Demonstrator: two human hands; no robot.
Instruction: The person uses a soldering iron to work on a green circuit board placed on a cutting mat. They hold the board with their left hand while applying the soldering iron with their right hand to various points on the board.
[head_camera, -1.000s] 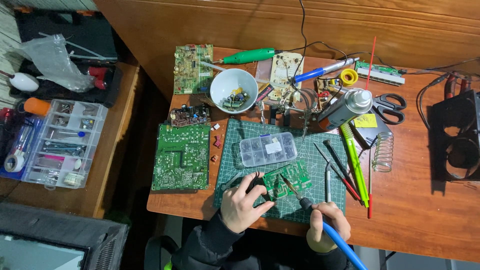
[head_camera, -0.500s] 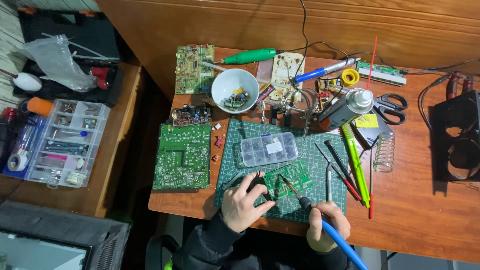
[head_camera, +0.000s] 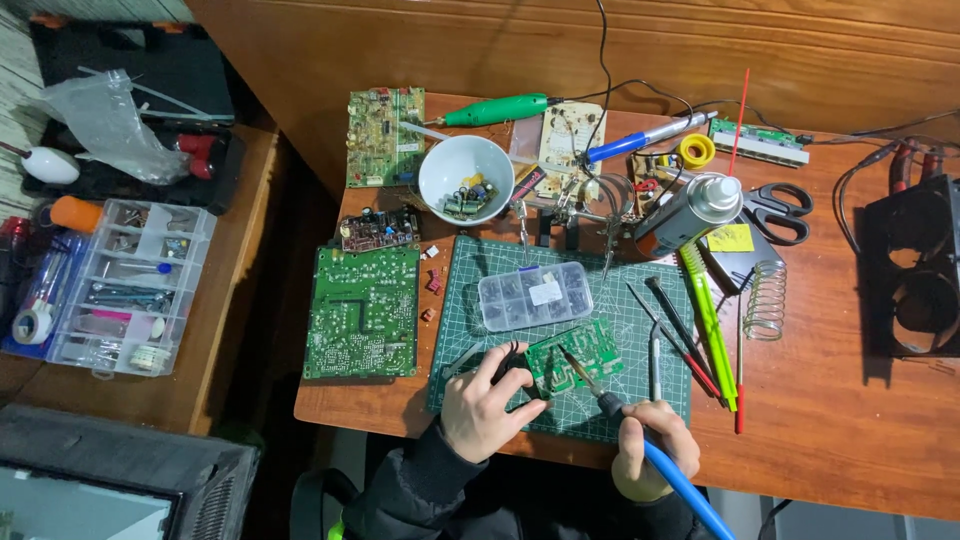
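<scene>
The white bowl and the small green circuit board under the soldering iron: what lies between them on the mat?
In the head view, a clear plastic compartment box lies on the green cutting mat between the white bowl and the small green circuit board.

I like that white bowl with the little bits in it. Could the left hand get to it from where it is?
Probably yes. The left hand rests at the small green board, and the white bowl stands open farther up the table. Only the low clear parts box lies nearby, slightly to the side.
</scene>
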